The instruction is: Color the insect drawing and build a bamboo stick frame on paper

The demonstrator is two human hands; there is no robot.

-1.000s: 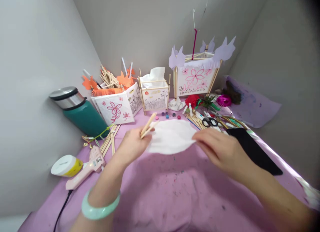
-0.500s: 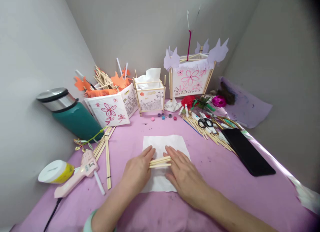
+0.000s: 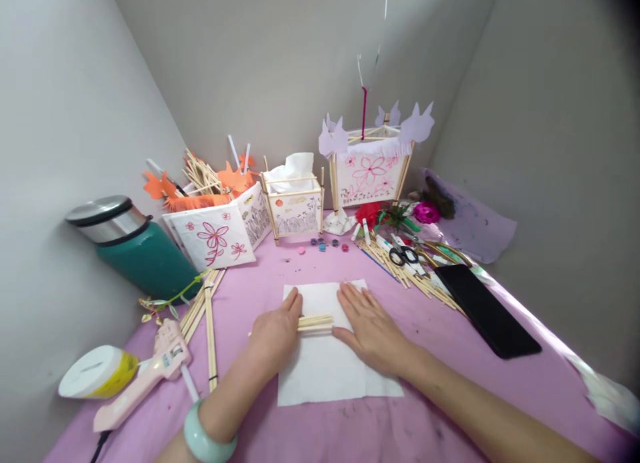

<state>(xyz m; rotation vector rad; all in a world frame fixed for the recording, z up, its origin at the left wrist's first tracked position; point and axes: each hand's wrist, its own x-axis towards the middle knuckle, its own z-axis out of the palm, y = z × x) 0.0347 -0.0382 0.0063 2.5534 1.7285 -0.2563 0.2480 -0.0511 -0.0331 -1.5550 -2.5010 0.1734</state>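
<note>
on one white sheet [image 3: 336, 370], two hands [image 3: 274, 333] [image 3: 371, 325] pin a stick bundle [image 3: 315, 323].

No legible text or labels anywhere.

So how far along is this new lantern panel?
Early. Done: white paper sheet lies flat on the pink cloth. In hand: left hand and right hand press a bundle of wooden sticks onto it. Left: no frame, glue or drawing yet; glue gun lies untouched.
</note>
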